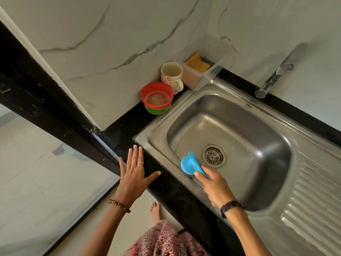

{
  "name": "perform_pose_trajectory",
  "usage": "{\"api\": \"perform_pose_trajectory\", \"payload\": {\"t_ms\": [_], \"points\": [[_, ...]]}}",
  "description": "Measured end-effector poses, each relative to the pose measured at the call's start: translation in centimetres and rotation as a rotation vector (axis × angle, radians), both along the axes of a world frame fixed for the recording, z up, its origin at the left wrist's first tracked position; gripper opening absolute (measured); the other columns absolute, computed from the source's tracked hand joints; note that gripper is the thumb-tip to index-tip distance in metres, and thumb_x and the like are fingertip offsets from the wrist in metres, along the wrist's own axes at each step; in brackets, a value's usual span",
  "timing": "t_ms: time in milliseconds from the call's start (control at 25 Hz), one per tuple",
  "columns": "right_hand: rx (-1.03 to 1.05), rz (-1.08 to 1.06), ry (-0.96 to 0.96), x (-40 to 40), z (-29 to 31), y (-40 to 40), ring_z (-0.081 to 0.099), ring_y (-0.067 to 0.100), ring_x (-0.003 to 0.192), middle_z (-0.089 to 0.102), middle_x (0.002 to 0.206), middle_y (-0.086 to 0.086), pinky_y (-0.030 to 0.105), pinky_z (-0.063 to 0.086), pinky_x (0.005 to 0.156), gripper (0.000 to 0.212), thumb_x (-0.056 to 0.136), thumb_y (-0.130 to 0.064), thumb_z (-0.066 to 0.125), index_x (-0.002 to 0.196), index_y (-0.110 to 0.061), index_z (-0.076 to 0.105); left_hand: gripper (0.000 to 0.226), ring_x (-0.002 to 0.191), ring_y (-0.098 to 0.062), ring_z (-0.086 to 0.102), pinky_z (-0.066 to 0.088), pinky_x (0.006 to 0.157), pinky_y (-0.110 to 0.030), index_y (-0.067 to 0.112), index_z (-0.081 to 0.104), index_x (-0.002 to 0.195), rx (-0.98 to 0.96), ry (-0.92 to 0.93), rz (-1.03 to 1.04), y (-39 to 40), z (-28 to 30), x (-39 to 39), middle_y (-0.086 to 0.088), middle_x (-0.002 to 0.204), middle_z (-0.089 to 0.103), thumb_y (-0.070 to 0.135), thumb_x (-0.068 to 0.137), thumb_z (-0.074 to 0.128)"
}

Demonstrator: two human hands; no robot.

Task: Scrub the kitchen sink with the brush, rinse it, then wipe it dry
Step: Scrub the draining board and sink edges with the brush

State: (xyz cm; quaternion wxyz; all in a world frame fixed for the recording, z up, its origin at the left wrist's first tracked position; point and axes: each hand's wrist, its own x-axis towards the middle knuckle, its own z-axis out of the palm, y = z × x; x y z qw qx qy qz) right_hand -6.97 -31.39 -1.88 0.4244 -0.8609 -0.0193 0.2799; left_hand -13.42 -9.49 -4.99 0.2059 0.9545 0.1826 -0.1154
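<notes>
A steel kitchen sink (258,115) is set in a black counter, its round drain (214,156) near the front of the basin. My right hand (215,189) grips the handle of a blue brush (190,163), whose round head sits against the basin's near wall, left of the drain. My left hand (133,174) hovers with straight, spread fingers over the counter's front left edge, holding nothing. A chrome tap (273,78) sticks out from the marble wall at the back right.
On the counter's back left stand a red tub (156,97), a floral mug (171,74) and a clear box holding an orange sponge (198,63). A ribbed drainboard (313,196) lies right of the basin. My bare foot (156,212) is on the floor below.
</notes>
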Motion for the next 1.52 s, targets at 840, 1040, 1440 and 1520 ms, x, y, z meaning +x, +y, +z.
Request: {"api": "perform_pose_trajectory", "payload": {"t_ms": [840, 1040, 1440, 1520], "points": [[0.007, 0.117, -0.017, 1.3, 1.9, 8.0, 0.042, -0.001, 0.049, 0.048, 0.059, -0.009, 0.017, 0.031, 0.051, 0.03, 0.091, -0.031, 0.054, 0.115, -0.017, 0.063, 0.11, 0.132, -0.014, -0.032, -0.027, 0.103, -0.037, 0.015, -0.027, 0.134, 0.041, 0.031, -0.153, 5.1, -0.8, 1.6, 0.0, 0.144, -0.033, 0.085, 0.052, -0.002], [-0.084, 0.24, -0.128, 4.4, 1.7, 14.2, 0.049, 0.013, 0.073, 0.051, 0.081, -0.002, 0.021, 0.035, 0.054, 0.035, 0.095, -0.037, 0.045, 0.121, -0.018, 0.057, 0.124, 0.133, -0.016, -0.032, -0.039, 0.095, -0.031, 0.014, -0.026, 0.136, 0.074, 0.026, -0.165, 5.8, -0.9, 1.2, -0.001, 0.145, -0.032, 0.093, 0.041, -0.022], [0.002, 0.164, -0.186, 6.0, 3.8, 12.6, 0.048, 0.007, 0.054, 0.049, 0.063, -0.005, 0.025, 0.044, 0.053, 0.029, 0.093, -0.036, 0.05, 0.115, -0.021, 0.061, 0.119, 0.129, -0.014, -0.038, -0.032, 0.098, -0.036, 0.019, -0.032, 0.133, 0.028, 0.026, -0.168, 6.4, 0.0, 3.0, 0.003, 0.14, -0.038, 0.093, 0.04, -0.019], [0.146, 0.065, -0.226, 9.6, 6.6, 13.0, 0.046, -0.001, 0.038, 0.047, 0.058, -0.006, 0.012, 0.035, 0.04, 0.024, 0.093, -0.033, 0.051, 0.117, -0.03, 0.055, 0.116, 0.129, -0.013, -0.037, -0.03, 0.1, -0.033, 0.019, -0.03, 0.133, 0.012, -0.049, -0.153, 7.0, 1.0, 5.1, 0.003, 0.141, -0.035, 0.094, 0.047, -0.009]]}}
